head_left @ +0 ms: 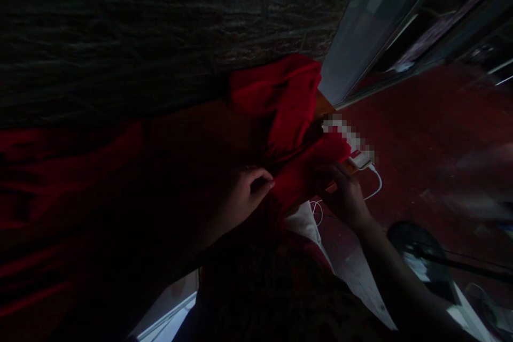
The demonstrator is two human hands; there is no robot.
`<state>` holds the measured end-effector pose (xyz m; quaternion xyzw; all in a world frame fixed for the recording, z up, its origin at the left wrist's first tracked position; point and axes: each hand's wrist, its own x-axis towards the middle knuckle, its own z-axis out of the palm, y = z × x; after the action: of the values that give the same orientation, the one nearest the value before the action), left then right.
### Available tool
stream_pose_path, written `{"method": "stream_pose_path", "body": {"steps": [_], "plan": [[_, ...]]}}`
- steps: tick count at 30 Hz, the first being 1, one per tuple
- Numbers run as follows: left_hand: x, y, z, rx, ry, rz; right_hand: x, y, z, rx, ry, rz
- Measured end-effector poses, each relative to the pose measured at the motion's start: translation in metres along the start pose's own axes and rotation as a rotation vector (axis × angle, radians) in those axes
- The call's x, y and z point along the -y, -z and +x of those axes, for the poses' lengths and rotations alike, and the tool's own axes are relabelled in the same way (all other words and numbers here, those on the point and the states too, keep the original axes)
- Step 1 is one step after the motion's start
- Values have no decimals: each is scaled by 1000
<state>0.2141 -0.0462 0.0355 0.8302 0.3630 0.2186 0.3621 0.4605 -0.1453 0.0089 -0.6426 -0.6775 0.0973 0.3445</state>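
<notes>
A piece of red cloth (298, 176) lies across the right end of a wooden table. At its left side my left hand (242, 197) is closed, thumb and forefinger pinched together on the fabric's edge. My right hand (347, 195) is at the near right side of the same piece, its fingers bent over the edge; the fingertips are dark and partly hidden. Just beyond lies another red cloth (294, 96), folded and crumpled, close to the wall. The light is very dim, so the fabric's exact kind cannot be made out.
More red fabric (60, 171) lies at the left. By the table's right edge a white device (360, 160) has a white cable (379, 184) hanging off it. A dark rough wall (160, 26) rises behind. On the red floor (441, 133) stands a dark round object (417, 240).
</notes>
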Motion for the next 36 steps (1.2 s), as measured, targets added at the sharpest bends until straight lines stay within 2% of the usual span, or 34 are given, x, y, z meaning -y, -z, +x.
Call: {"method": "stream_pose_path", "body": {"steps": [3, 5, 9, 12, 15, 20, 24, 31, 36], "plan": [[5, -6, -1, -61, -10, 110, 2, 2, 8, -52, 60, -56], [7, -12, 0, -87, -10, 145, 1, 6, 21, -15, 177, -95], [6, -19, -2, -105, -20, 208, -7, 14, 57, 224, 394, -80], [3, -19, -4, -120, -35, 200, -14, 15, 79, 382, 476, -27], [1, -17, -5, -135, -52, 165, -17, 12, 92, 457, 516, 29], [-3, -16, -8, -161, -91, 152, -19, 13, 101, 516, 551, 117], [-7, -18, -11, -142, -67, 166, -22, 19, 102, 520, 578, 174], [-6, -17, -11, -86, 56, 90, -22, 25, 109, 664, 471, 337], [-5, -12, -10, -20, 149, -101, -14, 30, 119, 791, 376, 309]]}}
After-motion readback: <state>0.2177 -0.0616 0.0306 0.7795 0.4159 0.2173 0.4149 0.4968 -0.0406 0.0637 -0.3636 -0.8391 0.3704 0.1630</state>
